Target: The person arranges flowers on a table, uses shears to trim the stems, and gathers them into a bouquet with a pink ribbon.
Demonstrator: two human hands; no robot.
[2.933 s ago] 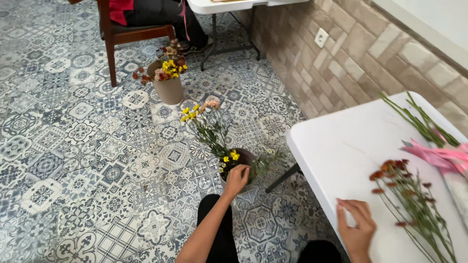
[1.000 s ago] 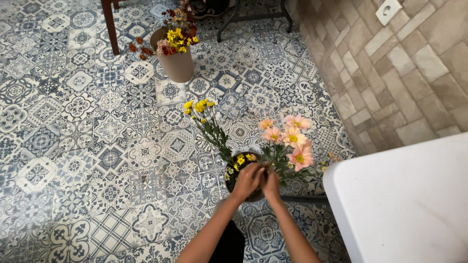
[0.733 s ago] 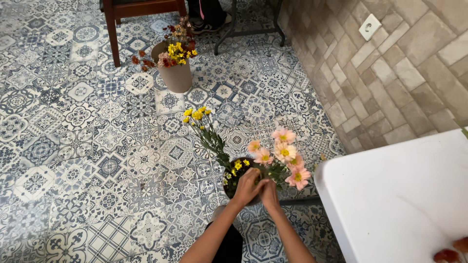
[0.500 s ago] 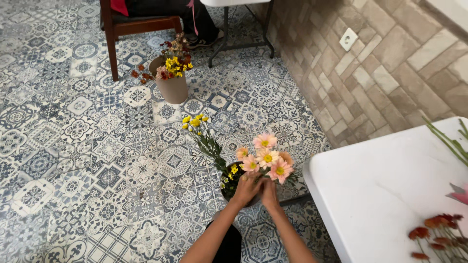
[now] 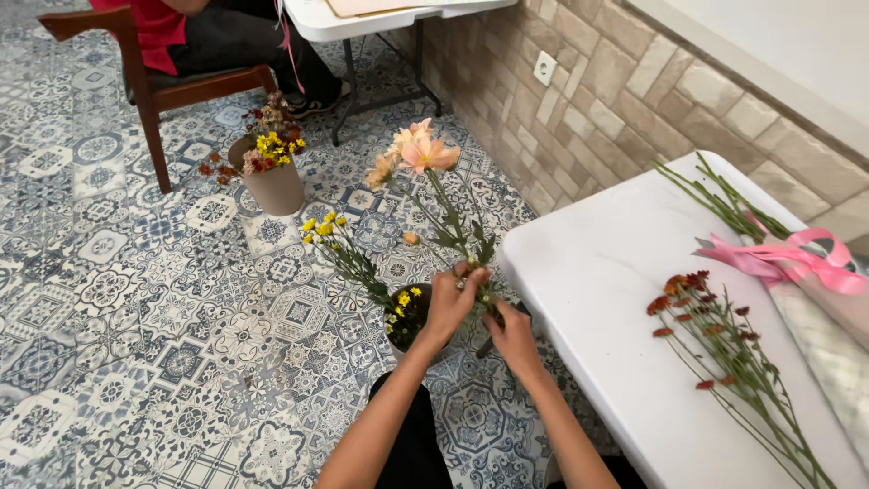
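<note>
Bottom centre of frame: two bare forearms reaching up from lower edge. Left hand curled shut round the green stems of the peach flowers, fingers wrapped tight, grip approx. mid-stem. Right hand just below and to the right, fingers bent toward the same stems; can't tell if closed on them or only touching, since the lower stem ends are hidden behind the hands. Stems rising up-left from the hands, slightly tilted, leafy in the middle, blooms at upper centre of frame.

Just left of the hands: dark pot on the tiled floor, partly hidden by left wrist, holding yellow flowers that lean up-left.

Right half of frame: white table, edge just beside right hand. On it, lower right: red-orange flowers lying flat. Further right: pink ribbon tied round clear wrapping, with loose green stems above it, near the brick wall.

Upper left, well apart from hands: beige pot w/ mixed yellow and dark red blooms. Behind it a wooden chair with a seated person in red top, only partly in frame. Top centre: second white table on black legs.
</note>
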